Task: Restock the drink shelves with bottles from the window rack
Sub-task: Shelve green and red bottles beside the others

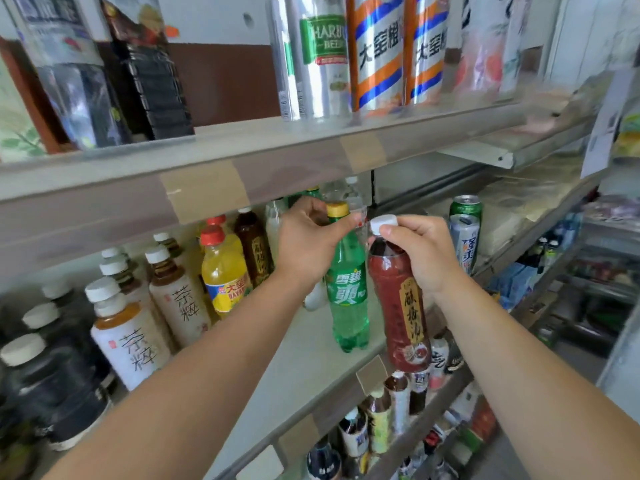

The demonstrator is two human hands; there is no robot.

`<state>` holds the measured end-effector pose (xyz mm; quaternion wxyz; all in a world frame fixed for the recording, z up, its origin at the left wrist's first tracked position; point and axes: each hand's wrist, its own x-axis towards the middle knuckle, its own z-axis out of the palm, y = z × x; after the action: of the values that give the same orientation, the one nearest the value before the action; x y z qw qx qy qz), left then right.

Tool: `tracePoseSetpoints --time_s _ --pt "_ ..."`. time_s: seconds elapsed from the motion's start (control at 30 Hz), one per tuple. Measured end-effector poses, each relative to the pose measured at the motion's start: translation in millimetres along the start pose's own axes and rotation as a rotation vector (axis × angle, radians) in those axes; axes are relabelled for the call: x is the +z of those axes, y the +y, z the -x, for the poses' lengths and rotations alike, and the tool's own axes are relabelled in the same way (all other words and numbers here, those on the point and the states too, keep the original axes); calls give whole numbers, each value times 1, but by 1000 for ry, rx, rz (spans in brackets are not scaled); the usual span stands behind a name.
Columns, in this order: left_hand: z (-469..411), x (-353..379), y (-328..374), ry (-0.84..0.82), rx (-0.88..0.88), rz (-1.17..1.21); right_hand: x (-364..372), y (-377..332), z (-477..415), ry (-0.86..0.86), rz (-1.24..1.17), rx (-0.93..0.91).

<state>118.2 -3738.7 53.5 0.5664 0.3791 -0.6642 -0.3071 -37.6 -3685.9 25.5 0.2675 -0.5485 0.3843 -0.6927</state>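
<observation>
My left hand (308, 237) pinches the neck of a green soda bottle (348, 292) with a yellow cap, which stands on the middle shelf (298, 372). My right hand (419, 254) grips the neck of a dark red drink bottle (401, 306) with a white cap, held just right of the green one, its base hanging over the shelf's front edge. Both bottles are upright and nearly touching.
Left on the middle shelf stand white-capped tea bottles (128, 337), a yellow juice bottle (225, 271) and brown bottles. Two cans (464, 230) stand at the right. The upper shelf (242, 157) holds tall cans (377, 53) overhead. A lower shelf holds more bottles (381, 420).
</observation>
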Motion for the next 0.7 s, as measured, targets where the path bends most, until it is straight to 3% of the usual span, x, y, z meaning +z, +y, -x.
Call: tracePoseSetpoints --time_s 0.2,0.7 --pt "-37 31 -3 -53 48 -366 -20 16 -21 12 -6 13" --pt "-90 52 -11 -97 -5 -686 -22 38 -41 -35 -115 35"
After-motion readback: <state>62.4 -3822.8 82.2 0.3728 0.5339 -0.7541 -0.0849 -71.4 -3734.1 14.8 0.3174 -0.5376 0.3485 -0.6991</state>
